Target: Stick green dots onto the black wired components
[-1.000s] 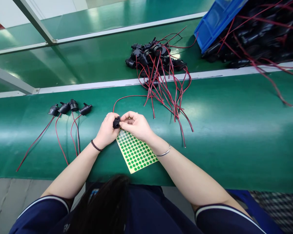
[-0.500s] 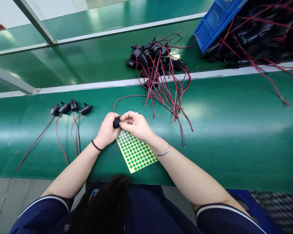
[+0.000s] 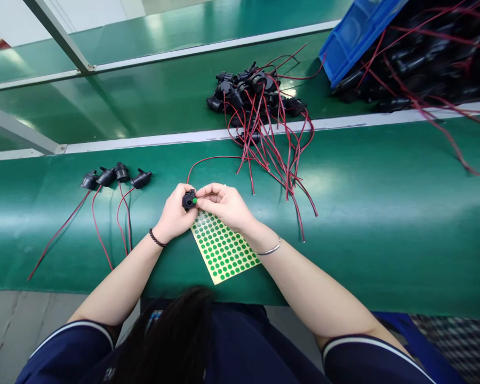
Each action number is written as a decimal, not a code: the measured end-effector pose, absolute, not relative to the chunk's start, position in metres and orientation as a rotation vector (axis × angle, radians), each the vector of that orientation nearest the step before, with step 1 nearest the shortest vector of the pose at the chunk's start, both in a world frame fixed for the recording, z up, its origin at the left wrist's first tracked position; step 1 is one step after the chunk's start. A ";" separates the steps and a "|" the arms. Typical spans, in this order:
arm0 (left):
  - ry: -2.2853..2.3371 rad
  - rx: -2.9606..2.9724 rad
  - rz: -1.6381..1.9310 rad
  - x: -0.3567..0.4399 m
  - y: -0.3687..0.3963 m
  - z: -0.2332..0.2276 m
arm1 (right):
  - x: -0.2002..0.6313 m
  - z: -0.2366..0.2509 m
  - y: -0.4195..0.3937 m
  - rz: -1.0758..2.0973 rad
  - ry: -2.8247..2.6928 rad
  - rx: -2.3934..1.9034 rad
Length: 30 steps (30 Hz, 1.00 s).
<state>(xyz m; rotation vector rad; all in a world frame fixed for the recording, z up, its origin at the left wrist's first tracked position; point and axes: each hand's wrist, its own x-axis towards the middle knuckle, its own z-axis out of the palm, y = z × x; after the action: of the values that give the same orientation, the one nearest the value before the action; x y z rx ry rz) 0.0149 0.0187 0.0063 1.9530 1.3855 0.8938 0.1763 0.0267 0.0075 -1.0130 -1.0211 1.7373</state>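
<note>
Right now a small black buzzer (image 3: 189,199) is pinched in the left hand (image 3: 175,212), fingers closed around its round body; its red lead (image 3: 208,159) is seen looping away over the belt toward the far pile. A green dot sticker (image 3: 194,200) is being pressed to the buzzer's face by the fingertips of the right hand (image 3: 224,205), thumb and forefinger drawn together on it; whether the dot is fully seated cannot be told from here. Both hands are held just above the top corner of the sticker sheet (image 3: 224,248), which lies flat on the green conveyor belt (image 3: 384,224), rows of green dots largely intact. The step in hand is judged to be the sticking of the dot itself; what comes next would seem to call for a firm rub-down, then the piece being laid aside with care for its trailing wire. To the left, four wired buzzers (image 3: 116,176) are lined up side by side, leads trailing toward the belt's near edge; well apart from the hands, a tangled heap of buzzers (image 3: 256,96) with red and black wires is spread across the metal rail (image 3: 144,142); further right, a tipped blue bin (image 3: 354,37) is spilling more of the same.
</note>
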 end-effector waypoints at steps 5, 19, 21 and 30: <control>1.294 1.936 0.860 0.014 0.018 0.015 | 0.179 0.009 0.028 1.700 -1.026 -1.025; 1.349 1.972 0.881 0.016 0.017 0.015 | 0.178 0.011 0.028 1.719 -1.032 -1.081; 1.354 1.980 0.883 0.016 0.017 0.014 | 0.178 0.011 0.028 1.714 -1.039 -1.078; 1.362 1.958 0.888 0.015 0.017 0.014 | 0.178 0.007 0.027 1.672 -1.074 -1.074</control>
<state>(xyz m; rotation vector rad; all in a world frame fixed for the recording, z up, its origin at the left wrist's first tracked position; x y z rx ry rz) 0.0154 0.0172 0.0143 1.9575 1.3619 0.8876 0.1778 0.0272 0.0071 -1.0738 -1.0738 1.6717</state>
